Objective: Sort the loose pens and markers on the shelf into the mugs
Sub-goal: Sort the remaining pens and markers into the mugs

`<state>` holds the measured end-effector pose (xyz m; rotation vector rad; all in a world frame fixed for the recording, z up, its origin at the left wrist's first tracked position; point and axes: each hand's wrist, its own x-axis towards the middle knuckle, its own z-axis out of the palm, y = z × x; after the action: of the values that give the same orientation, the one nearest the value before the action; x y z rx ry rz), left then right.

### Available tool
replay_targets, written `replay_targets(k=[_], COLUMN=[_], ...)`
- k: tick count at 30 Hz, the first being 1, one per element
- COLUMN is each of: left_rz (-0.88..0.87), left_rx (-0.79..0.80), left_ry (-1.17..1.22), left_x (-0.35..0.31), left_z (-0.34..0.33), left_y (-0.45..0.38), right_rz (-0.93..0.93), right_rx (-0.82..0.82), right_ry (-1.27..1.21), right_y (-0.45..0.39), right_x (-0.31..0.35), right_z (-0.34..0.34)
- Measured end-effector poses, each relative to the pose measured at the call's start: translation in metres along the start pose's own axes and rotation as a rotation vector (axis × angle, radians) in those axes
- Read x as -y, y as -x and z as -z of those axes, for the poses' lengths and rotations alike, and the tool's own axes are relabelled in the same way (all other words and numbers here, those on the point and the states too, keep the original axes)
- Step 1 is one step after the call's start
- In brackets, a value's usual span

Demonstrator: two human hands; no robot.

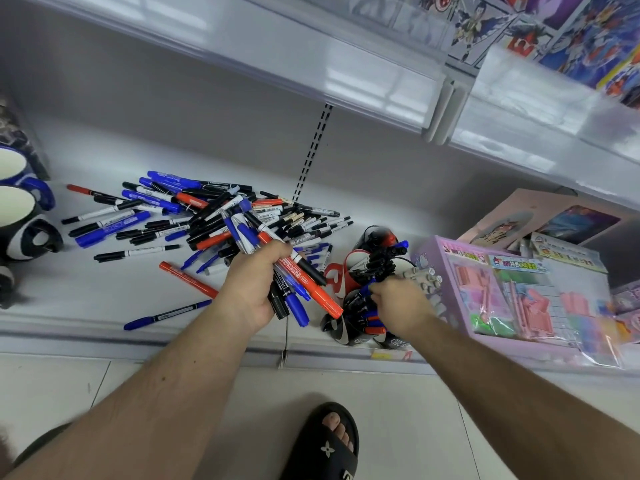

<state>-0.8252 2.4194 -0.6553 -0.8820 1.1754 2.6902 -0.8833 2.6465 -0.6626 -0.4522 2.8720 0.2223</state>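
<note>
Mugs (17, 202) stand at the shelf's (104, 292) nine o'clock edge, three or four partly cut off, the two blue ones showing white insides with nothing in them. Toward the middle a heap of loose pens (207, 216) in black, blue and red sprawls across the white surface, too many to count, with a few strays at its seven o'clock side. The left hand (249, 289) is curled tight round a bundle (294, 282) of roughly eight markers, red, blue and black, fanned out at both ends. At its three o'clock the right hand (398, 299) pinches a blue pen (367, 289) over a black mug (349, 327) packed with pens; behind that stand a red mug (341, 275) full of black ones and a third dark mug (377, 237). At the far right lies a pink box (512, 292).
</note>
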Motion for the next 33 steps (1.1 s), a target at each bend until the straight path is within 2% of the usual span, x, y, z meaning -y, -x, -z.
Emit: replay_targets(k=[5,8,11,13,15,17,18,21,24,30,33], left_rz=[0.04,0.051,0.06,0.048,0.027,0.004,0.001,0.038,0.073,0.082,0.073], left_rx=[0.099,0.154,0.199,0.241,0.278,0.28,0.274,0.24,0.195,0.203,0.144], left_ry=[-0.052,-0.085,-0.119,-0.143,-0.179,-0.241,-0.263,-0.226,-0.177,-0.141,-0.098], left_x=[-0.005,-0.01,-0.014,-0.016,-0.017,-0.017,-0.016,-0.015,-0.016,-0.02,-0.025], left_z=[0.007,0.007,0.006,0.004,0.002,0.0,-0.001,-0.006,-0.01,-0.007,0.0], left_y=[0.006,0.012,0.021,0.028,0.036,0.044,0.048,0.062,0.074,0.092,0.097], right_rz=[0.124,0.103,0.072,0.019,-0.058,-0.183,-0.203,-0.069,-0.064,-0.225,-0.31], right_rx=[0.069,0.071,0.144,0.024,-0.162,-0.118,-0.061,-0.014,-0.095,-0.116,-0.151], right_ry=[0.191,0.209,0.144,-0.099,-0.505,-0.938,-1.057,-0.995,-0.924,-1.229,-1.418], right_y=[-0.007,-0.011,-0.006,0.006,0.025,0.05,0.065,0.096,0.105,0.12,0.131], right_x=[0.014,0.012,0.013,0.023,0.039,0.061,0.072,0.096,0.104,0.108,0.109], right_z=[-0.024,-0.021,-0.008,0.009,0.033,0.062,0.074,0.087,0.085,0.078,0.085])
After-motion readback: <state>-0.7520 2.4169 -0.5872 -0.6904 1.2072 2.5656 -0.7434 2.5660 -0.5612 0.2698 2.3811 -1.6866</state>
